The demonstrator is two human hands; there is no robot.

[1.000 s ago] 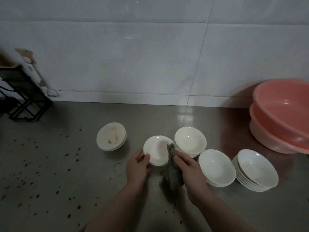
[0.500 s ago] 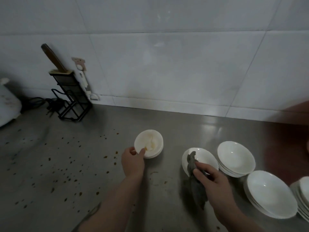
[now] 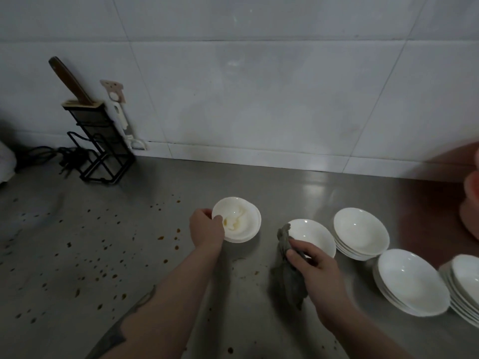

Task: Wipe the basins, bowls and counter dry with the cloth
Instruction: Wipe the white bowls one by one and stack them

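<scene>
The left hand [image 3: 206,229] grips the near-left rim of a small stack of white bowls [image 3: 239,220], thumb hooked over the edge and the other fingers curled round the outside; the top bowl of that stack holds a yellowish smear. The right hand [image 3: 317,273] pinches a grey cloth [image 3: 287,270], its fingers curled round the bunched fabric, and the upper end of the cloth lies against the left rim of a single white bowl [image 3: 312,235] that sits on the steel tabletop [image 3: 285,187] just right of the smeared stack. The rest of the cloth hangs down to the tabletop beneath the hand. Further right stand three more stacks of clean white bowls: one behind the single bowl [image 3: 361,232], one nearer the front edge [image 3: 410,281], and one cut off by the right border [image 3: 466,288]. A pink basin [image 3: 470,203] shows blurred at the far right edge. Brown spots [image 3: 103,244] are scattered over the left part of the tabletop, a few of them also between the two forearms. At the back left, against the white tiled wall [image 3: 259,86], a black wire knife rack [image 3: 101,143] holds one knife with a brown handle [image 3: 68,80], with dark cables [image 3: 51,154] lying beside its base.
</scene>
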